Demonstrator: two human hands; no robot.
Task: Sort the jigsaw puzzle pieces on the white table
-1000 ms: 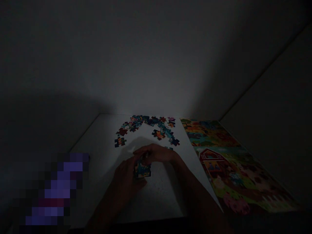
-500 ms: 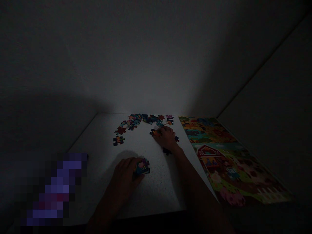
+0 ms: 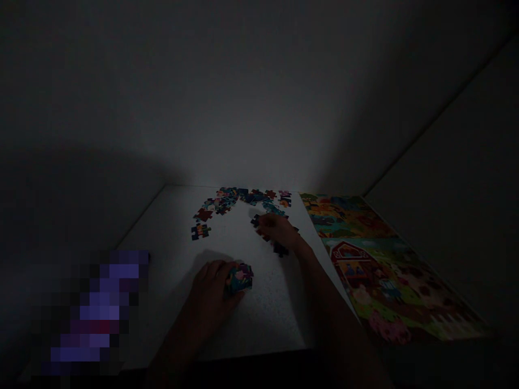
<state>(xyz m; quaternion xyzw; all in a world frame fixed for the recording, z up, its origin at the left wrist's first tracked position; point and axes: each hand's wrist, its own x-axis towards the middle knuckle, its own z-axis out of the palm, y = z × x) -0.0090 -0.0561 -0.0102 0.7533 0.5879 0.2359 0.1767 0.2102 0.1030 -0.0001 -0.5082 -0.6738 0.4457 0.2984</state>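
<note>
Dimly, one white tabletop [image 3: 162, 292] showed before a grey wall [image 3: 259, 108]. Over its near-middle part, the left hand [image 3: 213, 283] was clasped about a compact, multicoloured bundle of jigsaw pieces [image 3: 241, 276] printed in teal, pink and purple. The bundle's patterned face was turned upward and it jutted to the right, past the fingers; they covered its left end, so its long axis could not be told, nor how many pieces it held.

Farther off and to the right, the right hand [image 3: 279, 227] was bent down over a dark, knobbed jigsaw piece [image 3: 255, 220], fingertips right at it; whether they gripped it, I could not tell. One more dark-blue piece [image 3: 280, 249] lay just below that hand.

Beyond, loose multicoloured pieces [image 3: 253, 196] made an arch along the far edge, overlapping too much to count. At its near left end lay one navy-and-orange piece [image 3: 200, 231], knob pointing right, with one red-brown piece [image 3: 203, 214] just behind.

Along the right side lay two colourful printed pictures, end to end: a farm scene with a red barn [image 3: 389, 292] nearer, and an orange-and-green animal scene [image 3: 344, 216] beyond. One purple, pixelated long shape [image 3: 99, 302] slanted up rightward at lower left.
</note>
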